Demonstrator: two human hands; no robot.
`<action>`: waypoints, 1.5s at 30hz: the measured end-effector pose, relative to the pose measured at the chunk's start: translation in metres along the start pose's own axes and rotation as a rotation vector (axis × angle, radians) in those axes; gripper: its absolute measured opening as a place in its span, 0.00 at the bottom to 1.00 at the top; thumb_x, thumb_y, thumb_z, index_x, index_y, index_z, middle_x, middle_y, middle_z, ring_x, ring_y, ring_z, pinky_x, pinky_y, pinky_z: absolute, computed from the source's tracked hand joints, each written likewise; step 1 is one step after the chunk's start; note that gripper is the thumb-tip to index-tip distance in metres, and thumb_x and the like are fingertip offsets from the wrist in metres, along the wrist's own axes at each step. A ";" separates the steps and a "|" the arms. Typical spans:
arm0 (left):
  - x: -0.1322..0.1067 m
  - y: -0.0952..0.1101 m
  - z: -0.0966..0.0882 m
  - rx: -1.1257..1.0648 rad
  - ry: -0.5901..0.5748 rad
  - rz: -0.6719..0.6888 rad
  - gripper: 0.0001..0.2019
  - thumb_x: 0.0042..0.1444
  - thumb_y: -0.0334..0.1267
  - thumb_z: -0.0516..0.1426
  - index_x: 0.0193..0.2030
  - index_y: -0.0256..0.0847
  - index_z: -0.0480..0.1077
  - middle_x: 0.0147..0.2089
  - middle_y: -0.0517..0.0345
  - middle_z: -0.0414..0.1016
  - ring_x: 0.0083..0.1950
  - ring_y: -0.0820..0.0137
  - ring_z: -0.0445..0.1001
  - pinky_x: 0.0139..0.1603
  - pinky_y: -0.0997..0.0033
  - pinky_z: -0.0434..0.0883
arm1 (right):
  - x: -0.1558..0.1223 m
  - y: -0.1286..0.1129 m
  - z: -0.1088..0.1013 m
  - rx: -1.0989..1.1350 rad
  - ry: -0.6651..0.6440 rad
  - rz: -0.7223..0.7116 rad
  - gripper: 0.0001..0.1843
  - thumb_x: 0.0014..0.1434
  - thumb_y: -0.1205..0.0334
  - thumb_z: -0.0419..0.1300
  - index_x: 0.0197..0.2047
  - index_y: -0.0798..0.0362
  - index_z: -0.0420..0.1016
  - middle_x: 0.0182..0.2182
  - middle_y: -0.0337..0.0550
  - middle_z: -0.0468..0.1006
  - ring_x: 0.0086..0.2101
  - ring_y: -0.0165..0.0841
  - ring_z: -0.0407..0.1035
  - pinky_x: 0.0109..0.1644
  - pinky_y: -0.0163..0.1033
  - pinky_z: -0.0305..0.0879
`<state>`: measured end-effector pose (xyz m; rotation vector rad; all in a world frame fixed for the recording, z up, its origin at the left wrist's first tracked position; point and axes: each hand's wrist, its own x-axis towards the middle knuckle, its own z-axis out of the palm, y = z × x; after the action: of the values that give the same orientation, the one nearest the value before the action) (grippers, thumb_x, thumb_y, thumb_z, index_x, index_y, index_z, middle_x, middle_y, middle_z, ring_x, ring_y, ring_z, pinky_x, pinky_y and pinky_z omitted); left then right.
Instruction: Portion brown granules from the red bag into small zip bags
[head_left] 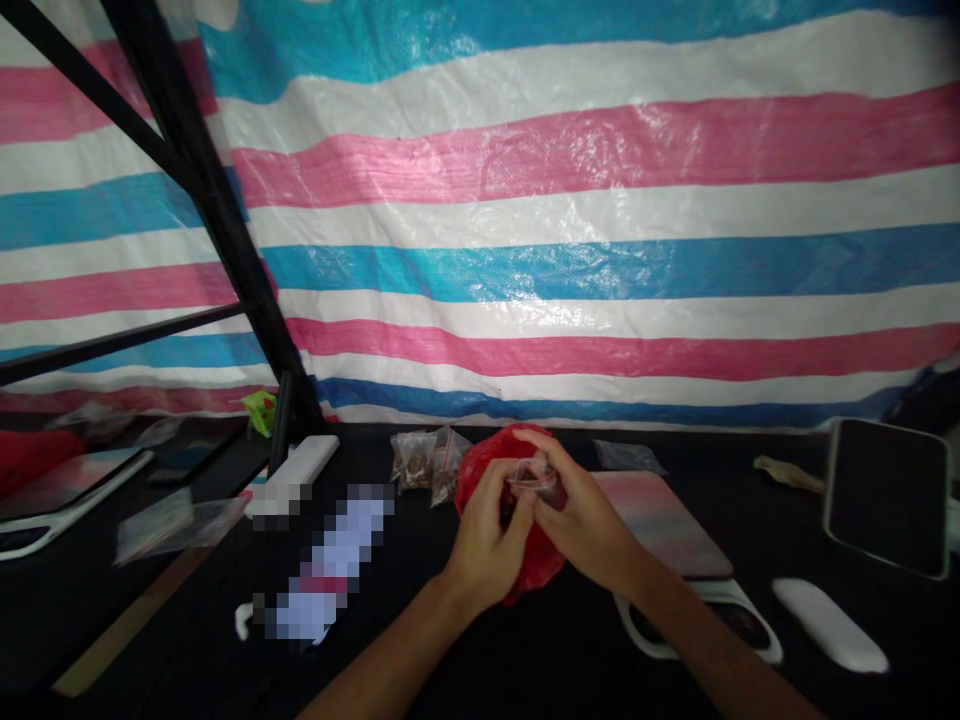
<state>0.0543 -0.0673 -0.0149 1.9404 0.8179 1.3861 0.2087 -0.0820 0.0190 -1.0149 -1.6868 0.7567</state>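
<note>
Both hands meet over a red plastic bag [545,568] on the black table. Between them is a small clear zip bag [541,476] with a reddish line along its mouth. My left hand [487,535] pinches one side of it, thumb against fingers. On the other side, my right hand [581,515] grips it with thumb and fingers. What lies inside the bag is hard to make out. Just left of the red bag lie several small zip bags [418,465] with brown bits in them. The red bag's contents are hidden beneath my hands.
A digital scale with a pinkish plate [664,520] stands to the right, with a white rounded case [829,625] and a dark-screened device [889,497] beyond. Leftward are a blurred phone [330,570], a white box [311,465], clear bags [172,525] and a black metal frame [202,190].
</note>
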 end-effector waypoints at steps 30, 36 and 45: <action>-0.002 -0.013 0.000 -0.043 0.071 -0.197 0.14 0.74 0.46 0.47 0.43 0.41 0.67 0.38 0.58 0.72 0.38 0.70 0.70 0.41 0.69 0.65 | -0.012 0.019 0.009 0.121 0.262 0.046 0.11 0.68 0.56 0.60 0.51 0.45 0.66 0.40 0.39 0.77 0.42 0.34 0.74 0.48 0.40 0.71; -0.003 -0.011 -0.001 -0.014 0.034 -0.154 0.13 0.74 0.44 0.46 0.44 0.41 0.67 0.40 0.57 0.74 0.40 0.69 0.71 0.43 0.69 0.66 | -0.014 0.018 0.013 0.095 0.238 0.017 0.18 0.68 0.57 0.60 0.58 0.44 0.64 0.40 0.39 0.76 0.41 0.34 0.73 0.47 0.40 0.71; -0.007 -0.013 -0.001 0.004 -0.045 -0.161 0.11 0.74 0.43 0.46 0.46 0.41 0.66 0.42 0.56 0.74 0.41 0.68 0.72 0.44 0.67 0.67 | -0.015 0.012 0.010 0.051 0.255 -0.016 0.18 0.65 0.60 0.63 0.57 0.45 0.65 0.36 0.36 0.76 0.34 0.32 0.70 0.41 0.38 0.69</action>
<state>0.0496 -0.0648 -0.0286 1.8579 0.9347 1.2421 0.2044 -0.0900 -0.0004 -1.0160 -1.4476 0.6280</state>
